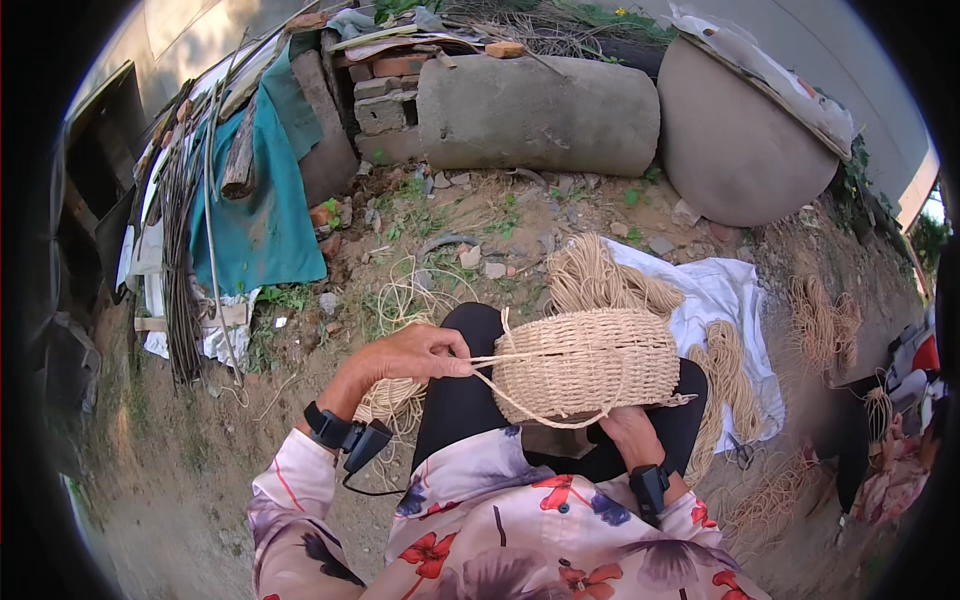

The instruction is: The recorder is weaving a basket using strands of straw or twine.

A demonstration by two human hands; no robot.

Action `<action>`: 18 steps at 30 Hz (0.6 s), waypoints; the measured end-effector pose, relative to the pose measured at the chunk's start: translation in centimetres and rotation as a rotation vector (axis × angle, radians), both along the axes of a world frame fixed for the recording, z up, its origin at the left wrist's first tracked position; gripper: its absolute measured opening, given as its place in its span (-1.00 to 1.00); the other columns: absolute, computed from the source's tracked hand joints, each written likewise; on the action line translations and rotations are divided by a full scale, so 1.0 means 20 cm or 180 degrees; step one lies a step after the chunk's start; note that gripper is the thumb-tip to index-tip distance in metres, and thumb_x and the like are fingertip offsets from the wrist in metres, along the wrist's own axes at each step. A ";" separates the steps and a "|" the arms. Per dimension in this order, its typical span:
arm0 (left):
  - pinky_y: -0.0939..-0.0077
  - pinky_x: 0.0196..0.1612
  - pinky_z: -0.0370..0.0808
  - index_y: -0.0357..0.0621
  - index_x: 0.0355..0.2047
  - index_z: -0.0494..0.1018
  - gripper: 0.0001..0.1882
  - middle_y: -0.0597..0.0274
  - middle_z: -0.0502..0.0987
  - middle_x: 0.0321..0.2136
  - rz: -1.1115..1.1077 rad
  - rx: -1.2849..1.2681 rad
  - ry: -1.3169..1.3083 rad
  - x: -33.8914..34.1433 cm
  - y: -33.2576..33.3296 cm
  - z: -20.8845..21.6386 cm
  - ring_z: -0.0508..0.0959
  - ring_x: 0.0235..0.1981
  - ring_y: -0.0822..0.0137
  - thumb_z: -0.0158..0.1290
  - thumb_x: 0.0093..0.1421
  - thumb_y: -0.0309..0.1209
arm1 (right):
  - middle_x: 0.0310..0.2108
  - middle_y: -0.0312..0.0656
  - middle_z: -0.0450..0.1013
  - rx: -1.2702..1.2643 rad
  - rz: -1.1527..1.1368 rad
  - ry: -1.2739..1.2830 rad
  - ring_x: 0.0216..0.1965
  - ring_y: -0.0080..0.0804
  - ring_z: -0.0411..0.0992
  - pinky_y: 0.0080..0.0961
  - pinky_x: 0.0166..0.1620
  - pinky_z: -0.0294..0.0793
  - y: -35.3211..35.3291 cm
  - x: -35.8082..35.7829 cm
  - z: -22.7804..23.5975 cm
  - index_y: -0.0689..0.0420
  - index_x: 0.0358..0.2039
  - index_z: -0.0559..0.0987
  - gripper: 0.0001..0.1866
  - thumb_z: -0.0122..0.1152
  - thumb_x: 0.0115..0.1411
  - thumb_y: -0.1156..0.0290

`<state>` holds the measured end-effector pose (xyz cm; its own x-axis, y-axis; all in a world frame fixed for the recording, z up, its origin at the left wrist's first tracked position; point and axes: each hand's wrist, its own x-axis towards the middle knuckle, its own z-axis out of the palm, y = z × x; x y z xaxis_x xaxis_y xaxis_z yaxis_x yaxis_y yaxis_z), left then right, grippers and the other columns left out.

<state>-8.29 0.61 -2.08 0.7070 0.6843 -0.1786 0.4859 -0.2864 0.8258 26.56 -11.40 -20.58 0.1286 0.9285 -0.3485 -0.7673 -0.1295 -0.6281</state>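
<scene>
Sitting outside on the dirt ground (pixel 180 470) with a big rounded concrete dome (pixel 735 130) and a fat concrete cylinder (pixel 535 112) up ahead of me, plus a teal tarp (pixel 265 215) draped over a pile of sticks and scrap on the left. A white cloth (pixel 725 290) is spread out on the ground by my right knee, with loose bundles of straw rope (pixel 600 275) heaped on it and more coils lying off to the right.

The woven basket (pixel 588 362) is sitting on my lap, on its side across my black trousers. From what I can see the wall is woven tight, row upon row, so the body looks mostly done. What looks left, I'd guess, is finishing the edge, since there are loose cords (pixel 520 385) looping off it, one running out to the left and one sagging under the basket.

My left hand (pixel 415 355) is pinched shut on that loose cord, pulling it taut away from the basket. My right hand (pixel 628 428) is tucked under the near side of the basket, propping it up; the fingers are hidden behind the weave, so I can't tell how they're curled.

Somebody else's sleeve is just visible at the far right edge.
</scene>
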 end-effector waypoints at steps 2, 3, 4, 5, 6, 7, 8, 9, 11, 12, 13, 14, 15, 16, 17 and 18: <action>0.52 -0.47 0.57 -0.21 -0.18 0.53 -0.69 0.16 0.59 -0.47 0.0089 -0.1212 -0.0544 -0.01 -0.02 -0.02 0.63 -0.51 0.36 0.00 0.37 -0.20 | 0.13 -0.19 0.40 0.0034 0.0036 -0.0126 0.14 -0.27 0.38 -0.23 0.19 0.44 -0.01 0.01 -0.03 0.10 0.18 0.39 -0.51 0.25 0.27 0.31; 0.57 -0.48 0.57 -0.24 -0.16 0.53 -0.70 0.20 0.58 -0.46 0.0346 -0.1500 -0.0913 0.03 -0.02 -0.03 0.61 -0.52 0.42 0.00 0.37 -0.23 | 0.13 -0.18 0.41 0.0117 0.0065 -0.0200 0.13 -0.27 0.39 -0.23 0.17 0.45 -0.01 0.00 -0.04 0.11 0.18 0.40 -0.52 0.24 0.27 0.32; 0.63 -0.49 0.57 -0.26 -0.13 0.53 -0.71 0.24 0.58 -0.45 0.0572 -0.1786 -0.1356 0.09 -0.01 -0.04 0.58 -0.52 0.48 0.01 0.37 -0.27 | 0.12 -0.17 0.41 0.0215 0.0090 -0.0274 0.12 -0.26 0.40 -0.24 0.16 0.46 -0.01 0.00 -0.05 0.11 0.17 0.40 -0.53 0.23 0.28 0.32; 0.72 -0.50 0.55 -0.26 -0.12 0.53 -0.76 0.22 0.58 -0.41 0.0908 -0.1008 -0.1102 0.17 -0.03 -0.06 0.56 -0.54 0.52 0.05 0.34 -0.34 | 0.12 -0.17 0.42 0.0368 0.0130 -0.0400 0.11 -0.26 0.41 -0.24 0.15 0.47 -0.01 -0.02 -0.06 0.12 0.17 0.40 -0.54 0.22 0.29 0.32; 0.71 -0.53 0.52 -0.24 -0.15 0.55 -0.77 0.23 0.58 -0.40 0.0812 -0.0496 -0.1030 0.24 -0.04 -0.07 0.54 -0.55 0.53 0.07 0.32 -0.34 | 0.11 -0.16 0.42 0.0604 0.0186 -0.0736 0.10 -0.25 0.42 -0.24 0.14 0.48 -0.01 -0.03 -0.07 0.13 0.16 0.40 -0.55 0.21 0.29 0.32; 0.70 -0.56 0.50 -0.23 -0.18 0.56 -0.79 0.24 0.58 -0.39 0.0739 0.0053 -0.0891 0.31 -0.05 -0.08 0.52 -0.56 0.54 0.10 0.31 -0.34 | 0.11 -0.15 0.43 0.0907 0.0285 -0.1399 0.10 -0.25 0.43 -0.24 0.13 0.49 0.00 -0.04 -0.07 0.13 0.16 0.41 -0.56 0.20 0.30 0.33; 0.58 -0.55 0.44 -0.22 -0.26 0.58 -0.80 0.23 0.58 -0.42 0.0413 0.0661 -0.1001 0.35 -0.07 -0.07 0.49 -0.58 0.46 0.16 0.24 -0.33 | 0.10 -0.14 0.43 0.1409 0.0277 -0.1723 0.09 -0.25 0.43 -0.24 0.12 0.50 -0.01 -0.05 -0.06 0.14 0.15 0.41 -0.56 0.19 0.30 0.33; 0.53 -0.53 0.43 -0.22 -0.28 0.57 -0.80 0.20 0.57 -0.44 0.0212 0.1127 -0.1110 0.41 -0.09 -0.07 0.48 -0.58 0.43 0.18 0.22 -0.33 | 0.09 -0.13 0.44 0.1181 0.0155 -0.1379 0.08 -0.24 0.44 -0.25 0.10 0.50 0.01 -0.05 -0.05 0.15 0.15 0.41 -0.57 0.19 0.31 0.33; 0.43 -0.49 0.40 -0.23 -0.32 0.56 -0.79 0.16 0.54 -0.48 -0.0129 0.1722 -0.1126 0.47 -0.13 -0.04 0.46 -0.58 0.36 0.20 0.18 -0.32 | 0.11 -0.17 0.46 0.0414 -0.0025 -0.0083 0.10 -0.26 0.44 -0.31 0.11 0.50 0.05 -0.05 -0.02 0.09 0.12 0.46 -0.60 0.18 0.31 0.25; 0.35 -0.41 0.41 -0.24 -0.34 0.52 -0.78 0.08 0.49 -0.54 0.0001 0.1477 -0.0987 0.50 -0.16 -0.03 0.45 -0.58 0.27 0.20 0.15 -0.32 | 0.04 -0.27 0.49 0.0580 0.0099 -0.0174 0.01 -0.43 0.48 -0.40 -0.01 0.57 0.05 -0.05 0.00 0.06 0.07 0.47 -0.65 0.17 0.33 0.23; 0.31 -0.40 0.43 -0.22 -0.34 0.53 -0.79 0.07 0.51 -0.53 0.0087 0.1391 -0.0815 0.51 -0.17 -0.02 0.49 -0.54 0.21 0.19 0.14 -0.32 | 0.03 -0.28 0.50 0.0322 0.0064 -0.0205 -0.01 -0.44 0.49 -0.41 -0.02 0.56 0.06 -0.06 0.02 0.05 0.06 0.48 -0.66 0.17 0.33 0.23; 0.27 -0.38 0.45 -0.21 -0.34 0.53 -0.79 0.06 0.54 -0.52 0.0129 0.1264 -0.0717 0.53 -0.19 0.00 0.53 -0.51 0.14 0.18 0.13 -0.32 | 0.01 -0.29 0.50 0.0280 0.0102 -0.0198 -0.03 -0.44 0.50 -0.42 -0.03 0.56 0.07 -0.06 0.03 0.05 0.06 0.48 -0.66 0.16 0.34 0.23; 0.24 -0.36 0.47 -0.19 -0.33 0.54 -0.80 0.06 0.56 -0.51 0.0168 0.1136 -0.0618 0.54 -0.20 0.00 0.57 -0.47 0.08 0.17 0.12 -0.32 | 0.00 -0.30 0.51 0.0334 0.0149 -0.0171 -0.04 -0.44 0.51 -0.43 -0.05 0.56 0.08 -0.07 0.05 0.05 0.06 0.48 -0.67 0.16 0.34 0.23; 0.21 -0.35 0.47 -0.20 -0.33 0.53 -0.82 -0.01 0.56 -0.53 0.0094 0.1173 -0.0844 0.53 -0.19 0.01 0.57 -0.48 0.00 0.14 0.12 -0.36 | 0.06 -0.27 0.45 0.0249 0.0121 -0.0249 0.03 -0.40 0.45 -0.38 0.04 0.50 0.08 -0.07 0.05 0.08 0.11 0.43 -0.60 0.17 0.33 0.23; 0.20 -0.35 0.47 -0.21 -0.33 0.53 -0.83 -0.03 0.55 -0.53 0.0192 0.1292 -0.0722 0.54 -0.19 0.00 0.57 -0.48 -0.02 0.13 0.12 -0.37 | 0.12 -0.23 0.40 0.0215 0.0095 -0.0313 0.10 -0.37 0.39 -0.32 0.13 0.43 0.07 -0.08 0.06 0.11 0.17 0.38 -0.53 0.19 0.32 0.23; 0.19 -0.35 0.47 -0.22 -0.34 0.53 -0.83 -0.06 0.55 -0.53 0.0280 0.1358 -0.0670 0.51 -0.17 -0.02 0.57 -0.47 -0.05 0.12 0.12 -0.37 | 0.18 -0.20 0.34 0.0081 0.0040 -0.0352 0.17 -0.33 0.33 -0.27 0.21 0.37 0.06 -0.09 0.06 0.14 0.22 0.33 -0.46 0.21 0.31 0.23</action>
